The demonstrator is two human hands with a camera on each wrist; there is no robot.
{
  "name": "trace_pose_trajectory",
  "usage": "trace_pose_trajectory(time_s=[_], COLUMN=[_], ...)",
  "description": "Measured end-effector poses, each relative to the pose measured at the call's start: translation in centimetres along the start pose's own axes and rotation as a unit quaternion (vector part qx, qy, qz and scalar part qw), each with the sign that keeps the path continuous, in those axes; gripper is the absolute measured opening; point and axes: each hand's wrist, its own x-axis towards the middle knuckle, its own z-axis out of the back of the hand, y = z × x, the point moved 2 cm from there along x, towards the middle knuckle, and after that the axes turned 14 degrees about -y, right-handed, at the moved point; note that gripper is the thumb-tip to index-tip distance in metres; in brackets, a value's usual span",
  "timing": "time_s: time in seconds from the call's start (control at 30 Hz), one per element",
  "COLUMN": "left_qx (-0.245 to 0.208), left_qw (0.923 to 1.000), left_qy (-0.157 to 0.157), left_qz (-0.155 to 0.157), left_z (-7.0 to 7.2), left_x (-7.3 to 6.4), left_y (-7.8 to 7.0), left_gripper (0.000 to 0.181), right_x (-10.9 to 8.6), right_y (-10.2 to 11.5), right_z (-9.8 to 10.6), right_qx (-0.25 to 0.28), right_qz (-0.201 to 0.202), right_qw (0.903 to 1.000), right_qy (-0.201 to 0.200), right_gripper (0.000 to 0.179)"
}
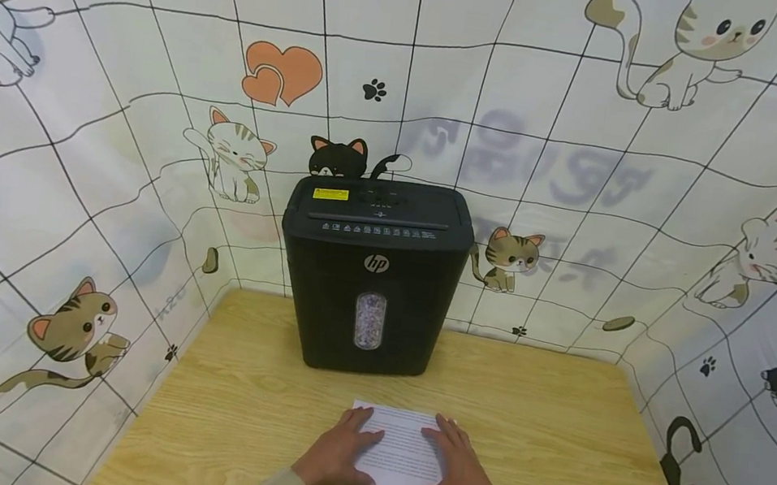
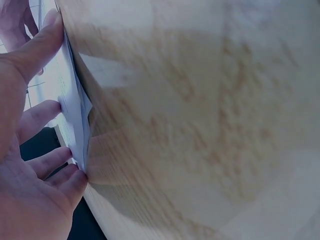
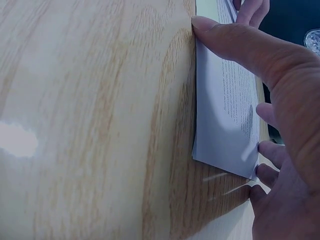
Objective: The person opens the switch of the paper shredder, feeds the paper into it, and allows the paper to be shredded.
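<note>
A small stack of printed paper sheets (image 1: 399,450) lies on the wooden table in front of the shredder. Along its left edge rests my left hand (image 1: 340,451), fingers spread and fingertips touching the sheets. My right hand (image 1: 465,470) mirrors it at the right edge, thumb at the near corner and fingertips by the far side. In the left wrist view, the paper edges (image 2: 75,112) look slightly uneven, with one corner sticking out. Lines of text show on the top sheet (image 3: 230,100) in the right wrist view.
A black HP paper shredder (image 1: 330,292) stands upright behind the paper, with a feed slot on top and shreds behind its front window (image 1: 369,322). The wooden table (image 1: 556,428) meets a wall covering (image 1: 440,77) with cat drawings at the back and sides.
</note>
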Motion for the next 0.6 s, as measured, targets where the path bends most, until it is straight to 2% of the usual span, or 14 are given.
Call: trace_pose_trajectory(time_s=[0.1,0.2,0.33,0.43,0.6], left_qx=[0.01,0.017,0.035,0.048,0.058], left_qw=[0.9999,0.9998,0.9982,0.9964,0.9966], left_qy=[0.001,-0.005,-0.032,-0.047,-0.046], left_qz=[0.005,-0.002,-0.036,-0.05,-0.034], left_z=[-0.13,-0.2,-0.14,-0.14,-0.12], left_x=[0.0,-0.03,-0.07,-0.06,0.21], left_y=[0.08,0.2,0.24,0.23,-0.06], left_gripper=[0.091,0.091,0.086,0.078,0.072], right_x=[0.06,0.07,0.04,-0.01,-0.02], right_y=[0.09,0.23,0.27,0.16,-0.19], right_z=[-0.02,0.03,0.02,-0.09,-0.23], right_qx=[0.003,0.004,0.004,0.004,0.004], right_qz=[0.005,0.01,0.022,0.035,0.038], right_qw=[1.0,0.9999,0.9997,0.9994,0.9992], right_qy=[-0.001,-0.001,-0.005,-0.007,-0.01], right_gripper=[0.105,0.105,0.106,0.108,0.109])
